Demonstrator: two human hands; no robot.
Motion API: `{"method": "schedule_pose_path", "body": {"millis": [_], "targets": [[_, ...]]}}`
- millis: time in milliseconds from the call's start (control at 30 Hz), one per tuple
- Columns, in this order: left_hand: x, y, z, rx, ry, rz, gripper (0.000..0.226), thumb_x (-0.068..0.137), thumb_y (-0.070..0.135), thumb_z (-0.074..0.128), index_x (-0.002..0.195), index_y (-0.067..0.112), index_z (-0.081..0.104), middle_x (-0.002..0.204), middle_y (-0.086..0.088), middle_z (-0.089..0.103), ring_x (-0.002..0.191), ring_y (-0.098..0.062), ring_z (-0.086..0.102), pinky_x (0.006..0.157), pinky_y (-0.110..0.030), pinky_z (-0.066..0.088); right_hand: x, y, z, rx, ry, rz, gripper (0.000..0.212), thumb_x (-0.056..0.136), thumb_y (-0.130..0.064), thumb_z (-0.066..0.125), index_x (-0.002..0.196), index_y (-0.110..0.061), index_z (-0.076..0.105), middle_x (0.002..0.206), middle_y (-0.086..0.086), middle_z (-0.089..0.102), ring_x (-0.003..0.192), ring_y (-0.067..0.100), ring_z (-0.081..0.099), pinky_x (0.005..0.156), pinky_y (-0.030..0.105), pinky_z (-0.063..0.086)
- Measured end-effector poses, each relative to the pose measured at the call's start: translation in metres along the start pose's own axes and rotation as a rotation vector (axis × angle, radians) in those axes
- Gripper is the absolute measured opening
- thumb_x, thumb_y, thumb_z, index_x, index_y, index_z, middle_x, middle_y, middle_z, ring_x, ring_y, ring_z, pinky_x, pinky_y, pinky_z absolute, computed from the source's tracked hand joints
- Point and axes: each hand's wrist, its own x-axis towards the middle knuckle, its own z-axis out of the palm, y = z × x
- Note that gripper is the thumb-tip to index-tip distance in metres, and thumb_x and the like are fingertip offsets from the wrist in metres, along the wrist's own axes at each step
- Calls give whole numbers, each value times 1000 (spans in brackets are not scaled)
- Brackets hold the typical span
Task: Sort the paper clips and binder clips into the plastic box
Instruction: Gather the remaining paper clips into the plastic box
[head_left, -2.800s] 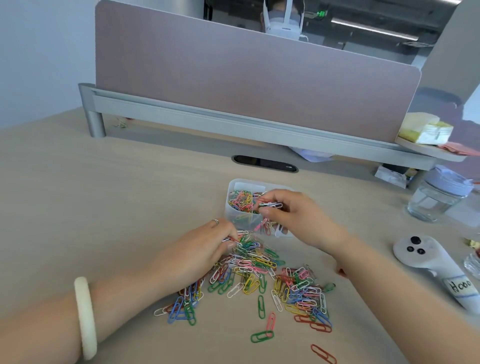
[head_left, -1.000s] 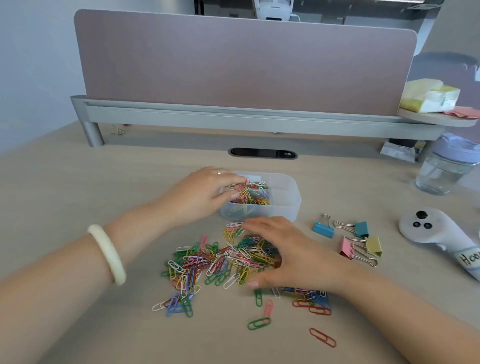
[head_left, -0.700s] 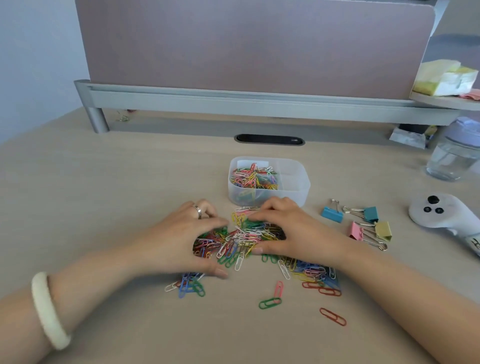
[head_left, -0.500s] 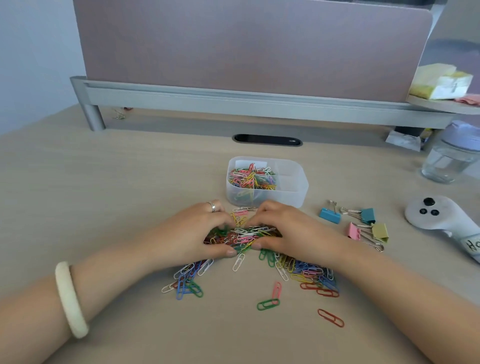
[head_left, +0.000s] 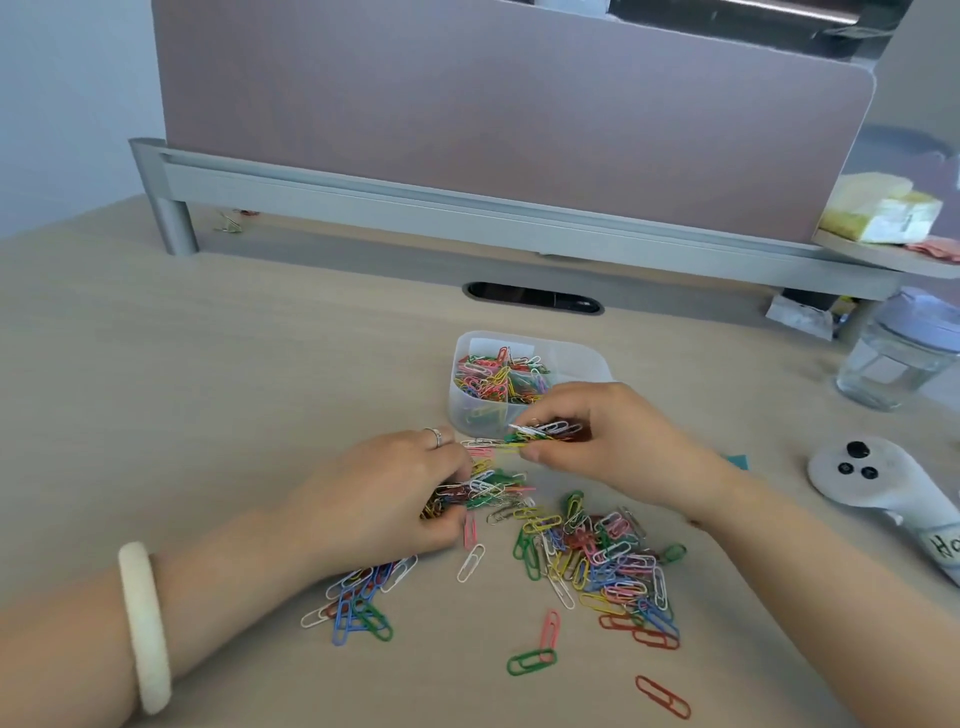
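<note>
Gathering: both hands work the loose paper clips (head_left: 597, 561) spread over the desk (head_left: 208, 389) at lower centre of the frame.
Right hand: the right hand (head_left: 608, 441), at centre right, is pinched shut on a small bunch of clips, held just in front of the plastic box (head_left: 587, 358); I judge it is lifted this way to carry the bunch over the near wall.
Left hand: the left hand (head_left: 389, 499), at centre left, is curled down over part of the pile with fingers closed around clips, probably raking a second handful together.
Box: it sits just above centre, close behind the pile, so each trip is short; its left compartment holds many coloured clips, while the right part looks empty as far as it shows.
Binder clips: only a teal corner (head_left: 737, 461) shows beside the right wrist; the rest is hidden.
Strays: a red clip (head_left: 662, 696) and a green one (head_left: 531, 661) lie apart at the bottom.
Writing: a handwritten label on the white controller (head_left: 878, 478) at the right edge starts "Ho"; the rest is cut off.
Brands: none legible.
</note>
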Motion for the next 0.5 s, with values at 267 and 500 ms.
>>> {"method": "schedule_pose_path", "body": {"millis": [267,500], "targets": [[0,1,1,-1,16,3,33,70,48,33,86,25,50,81,8,48,75,-14,52,64,-27,42,55,10,-11,-168,111,120,22,78,-16,68,101,-14,69,89,-5,58,73,8,51,67,20,35],[-1,-2,3,18,57,34,20,73,43,39,78,29,53,73,11,56,59,-6,52,50,-20,37,53,10,-12,-114,66,147,30,81,-9,64,109,-18,63,97,0,63,83,15,57,73,20,40]]}}
